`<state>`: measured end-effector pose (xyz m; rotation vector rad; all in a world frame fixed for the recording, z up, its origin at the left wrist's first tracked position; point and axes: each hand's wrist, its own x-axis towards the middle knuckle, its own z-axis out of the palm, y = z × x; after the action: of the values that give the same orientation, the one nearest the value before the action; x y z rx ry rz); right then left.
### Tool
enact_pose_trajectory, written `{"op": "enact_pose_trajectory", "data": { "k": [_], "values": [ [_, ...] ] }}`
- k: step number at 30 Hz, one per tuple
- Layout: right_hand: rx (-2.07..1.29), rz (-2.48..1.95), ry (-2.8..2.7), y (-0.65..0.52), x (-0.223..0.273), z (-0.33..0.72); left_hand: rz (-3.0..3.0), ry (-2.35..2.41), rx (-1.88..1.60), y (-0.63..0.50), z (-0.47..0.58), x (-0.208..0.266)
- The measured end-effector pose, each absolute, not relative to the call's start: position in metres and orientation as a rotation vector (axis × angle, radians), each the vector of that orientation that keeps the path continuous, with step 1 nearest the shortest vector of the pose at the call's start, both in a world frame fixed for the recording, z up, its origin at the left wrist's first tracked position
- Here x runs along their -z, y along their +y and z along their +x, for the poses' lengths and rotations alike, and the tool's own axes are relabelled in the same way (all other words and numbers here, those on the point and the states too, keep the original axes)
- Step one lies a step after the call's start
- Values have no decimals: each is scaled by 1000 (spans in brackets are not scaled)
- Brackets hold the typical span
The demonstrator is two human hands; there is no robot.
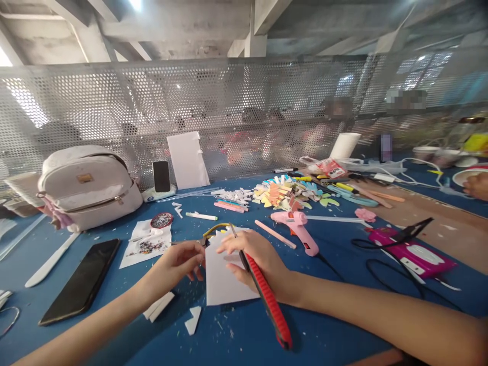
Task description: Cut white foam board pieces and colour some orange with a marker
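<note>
My right hand (263, 262) grips a red and black utility knife (263, 284). Its narrow blade end points away from me, over the far part of a white foam sheet (224, 290). Fingers of the same hand rest across the sheet. At the sheet's left edge, my left hand (186, 259) has loosely curled fingers that stand apart; nothing shows between them. Just beyond the sheet, a yellow-handled tool (217, 227) is partly hidden. White cut scraps (193, 320) and white strips (159, 306) lie on the blue table near me.
A pink glue gun (299, 229) and a magenta power strip (412, 251) with black cords lie right. Behind is a heap of coloured cut pieces (278, 193). Left are a phone (82, 282), a white knife (51, 260) and a backpack (89, 188). Another person's hand (478, 184) is far right.
</note>
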<state>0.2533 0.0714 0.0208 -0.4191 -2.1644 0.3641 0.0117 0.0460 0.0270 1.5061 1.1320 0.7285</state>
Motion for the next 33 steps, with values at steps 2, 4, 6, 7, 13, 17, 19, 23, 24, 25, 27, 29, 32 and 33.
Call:
{"op": "enact_pose_trajectory", "data": {
  "k": [2, 4, 6, 7, 13, 17, 19, 23, 24, 25, 27, 29, 32, 33],
  "values": [
    [-374, -469, -2192, 73, -17, 253, 1427, 1119, -744, 43, 17, -27],
    [-390, -499, -2210, 72, -14, 253, 1355, 1116, -764, 39, 23, -24],
    [-412, -535, -2236, 71, -14, 252, 1301, 1108, -782, 33, 30, -20],
    [-427, -561, -2246, 71, -15, 252, 1282, 1099, -790, 30, 34, -18],
    [-508, -700, -2237, 75, -23, 255, 1220, 984, -820, -1, 50, 0],
    [-550, -706, -2260, 76, -22, 255, 1233, 925, -782, -25, 51, 4],
    [-578, -716, -2272, 76, -22, 255, 1341, 896, -734, -33, 44, -2],
    [-643, -731, -2295, 76, -22, 254, 1777, 1025, -641, -33, 9, -18],
    [-657, -732, -2299, 75, -22, 254, 1872, 1081, -569, -30, -5, -20],
    [-669, -734, -2302, 75, -23, 254, 1927, 1171, -546, -26, -20, -21],
    [-689, -741, -2302, 74, -24, 253, 2021, 1236, -480, -19, -53, -19],
    [-706, -750, -2293, 74, -24, 252, 2038, 1259, -484, -13, -84, -11],
    [-728, -756, -2271, 74, -22, 252, 2064, 1280, -507, -8, -117, 3],
    [-736, -755, -2263, 75, -22, 252, 2084, 1283, -508, -7, -123, 7]
  ]
}}
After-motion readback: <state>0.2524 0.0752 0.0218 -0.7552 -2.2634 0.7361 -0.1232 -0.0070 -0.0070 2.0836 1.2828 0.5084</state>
